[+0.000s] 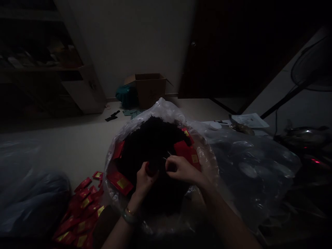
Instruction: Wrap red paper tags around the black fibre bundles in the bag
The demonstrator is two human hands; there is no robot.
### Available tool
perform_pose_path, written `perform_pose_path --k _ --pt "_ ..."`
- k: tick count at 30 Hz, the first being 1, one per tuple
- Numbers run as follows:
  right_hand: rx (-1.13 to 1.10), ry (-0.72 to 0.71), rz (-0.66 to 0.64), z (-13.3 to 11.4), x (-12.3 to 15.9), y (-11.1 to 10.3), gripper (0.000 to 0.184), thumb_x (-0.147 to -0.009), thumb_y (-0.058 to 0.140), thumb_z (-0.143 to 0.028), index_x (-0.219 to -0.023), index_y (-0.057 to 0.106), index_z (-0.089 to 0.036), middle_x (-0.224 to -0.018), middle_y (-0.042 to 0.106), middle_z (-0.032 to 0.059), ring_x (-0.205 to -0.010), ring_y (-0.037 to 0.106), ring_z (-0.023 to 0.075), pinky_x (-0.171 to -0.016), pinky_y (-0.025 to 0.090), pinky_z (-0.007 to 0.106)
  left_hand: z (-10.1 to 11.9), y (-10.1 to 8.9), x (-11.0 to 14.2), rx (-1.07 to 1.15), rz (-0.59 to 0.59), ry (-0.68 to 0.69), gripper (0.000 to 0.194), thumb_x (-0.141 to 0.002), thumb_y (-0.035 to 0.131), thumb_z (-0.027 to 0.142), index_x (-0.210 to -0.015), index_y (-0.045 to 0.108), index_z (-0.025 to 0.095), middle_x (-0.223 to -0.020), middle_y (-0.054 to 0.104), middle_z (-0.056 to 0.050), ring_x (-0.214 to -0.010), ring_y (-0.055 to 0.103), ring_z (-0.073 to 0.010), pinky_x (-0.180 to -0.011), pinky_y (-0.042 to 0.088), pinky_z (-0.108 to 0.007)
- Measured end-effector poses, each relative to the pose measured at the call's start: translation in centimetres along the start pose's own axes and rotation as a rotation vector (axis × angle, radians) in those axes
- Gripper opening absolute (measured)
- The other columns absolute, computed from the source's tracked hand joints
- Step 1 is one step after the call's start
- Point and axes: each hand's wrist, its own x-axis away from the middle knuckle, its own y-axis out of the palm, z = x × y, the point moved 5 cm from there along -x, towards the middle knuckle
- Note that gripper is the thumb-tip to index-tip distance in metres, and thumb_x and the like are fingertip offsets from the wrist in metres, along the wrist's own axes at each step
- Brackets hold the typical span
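keep thin metal prongs (169,153) pinched in right hand (179,168), steady over dark heap (153,136) inside plastic liner (162,108); grip small red thing (147,166) lightly in curled left hand (144,178), near prongs.

Plastic-lined round container (205,147): dark loose material (153,136) in middle, red packets (121,182) along both inner sides. Over container: left hand (144,179), fingers curled, contents too dark to confirm; right hand (181,168) pinching thin metallic prongs (169,153). Floor (85,141) left of container: heap of red-and-gold packets (82,211). Beyond container: open cardboard box (150,90).
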Motion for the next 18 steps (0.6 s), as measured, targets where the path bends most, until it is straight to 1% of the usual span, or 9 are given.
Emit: perform_pose_path --k 2,4,5,7,9,10,12,15,18 --pt "0.062 -0.038 0.035 -0.3 0.2 -0.1 0.018 -0.067 0.068 -0.01 -0.082 0.062 -0.018 -0.085 0.062 0.0018 -0.082 0.057 0.0156 -0.075 0.045 0.027 -0.4 0.0 0.0 0.022 0.01 -0.011 0.037 -0.067 0.067 0.04 -0.092 0.053 0.018 -0.067 0.059 0.003 -0.059 0.055 -0.0138 -0.054 0.044 -0.024" --pt "0.093 -0.127 0.088 -1.0 0.1 0.2 0.026 -0.07 0.07 -0.016 -0.095 0.062 -0.018 -0.099 0.063 0.0049 -0.093 0.055 0.0177 -0.084 0.044 0.031 -0.9 0.1 -0.1 0.036 0.006 -0.013 0.042 -0.063 0.07 0.042 -0.093 0.053 0.017 -0.068 0.06 0.002 -0.06 0.056 -0.0147 -0.054 0.044 -0.024" --pt "0.114 -0.179 0.083 -1.4 -0.1 0.7 0.028 -0.073 0.07 -0.019 -0.1 0.061 -0.019 -0.103 0.062 0.0057 -0.096 0.055 0.0178 -0.086 0.044 0.031 -1.1 0.2 -0.1 0.042 -0.002 -0.013 0.045 -0.06 0.071 0.041 -0.094 0.053 0.017 -0.068 0.06 0.002 -0.06 0.056 -0.0153 -0.055 0.045 -0.025" --pt "0.211 -0.241 0.0 -1.7 -0.6 2.1 0.025 -0.078 0.066 -0.021 -0.102 0.062 -0.019 -0.104 0.063 0.006 -0.094 0.055 0.0179 -0.083 0.045 0.03 -1.4 0.5 -0.1 0.056 -0.028 -0.017 0.048 -0.058 0.073 0.039 -0.096 0.054 0.017 -0.07 0.062 0.002 -0.062 0.058 -0.0165 -0.056 0.046 -0.026" --pt "0.323 -0.219 -0.073 -1.2 -1.3 3.3 0.015 -0.081 0.062 -0.02 -0.096 0.064 -0.018 -0.098 0.065 0.0062 -0.09 0.056 0.018 -0.077 0.045 0.029 -1.5 1.0 -0.1 0.081 -0.088 -0.015 0.046 -0.06 0.071 0.037 -0.098 0.053 0.017 -0.075 0.064 0.001 -0.067 0.06 -0.0172 -0.061 0.048 -0.027" --pt "0.354 -0.194 -0.088 -0.8 -1.7 3.7 0.011 -0.082 0.06 -0.019 -0.092 0.065 -0.018 -0.094 0.065 0.0062 -0.087 0.056 0.0178 -0.076 0.045 0.028 -1.3 1.2 0.0 0.104 -0.127 -0.006 0.044 -0.063 0.069 0.036 -0.1 0.053 0.017 -0.079 0.065 -0.001 -0.071 0.061 -0.0176 -0.064 0.049 -0.028" --pt "0.354 -0.159 -0.097 0.0 -2.2 4.0 0.01 -0.084 0.058 -0.017 -0.09 0.066 -0.016 -0.092 0.066 0.0064 -0.086 0.057 0.0171 -0.077 0.044 0.028 -0.7 1.5 0.0 0.174 -0.181 0.024 0.043 -0.068 0.067 0.035 -0.104 0.052 0.018 -0.092 0.067 -0.004 -0.083 0.063 -0.0192 -0.073 0.051 -0.03" --pt "0.298 -0.157 -0.132 0.6 -2.4 3.6 0.013 -0.086 0.055 -0.017 -0.091 0.068 -0.015 -0.091 0.067 0.007 -0.086 0.058 0.0163 -0.079 0.044 0.028 0.0 1.4 0.0 0.305 -0.19 0.045 0.047 -0.073 0.062 0.038 -0.114 0.05 0.018 -0.112 0.063 -0.01 -0.102 0.06 -0.0227 -0.087 0.049 -0.035" --pt "0.226 -0.158 -0.15 0.7 -2.4 2.6 0.017 -0.088 0.052 -0.016 -0.092 0.069 -0.015 -0.089 0.068 0.0067 -0.084 0.059 0.0153 -0.078 0.044 0.027 0.4 1.2 -0.2 0.401 -0.231 0.014 0.053 -0.079 0.054 0.041 -0.126 0.044 0.02 -0.12 0.06 -0.01 -0.11 0.057 -0.0226 -0.09 0.048 -0.035"
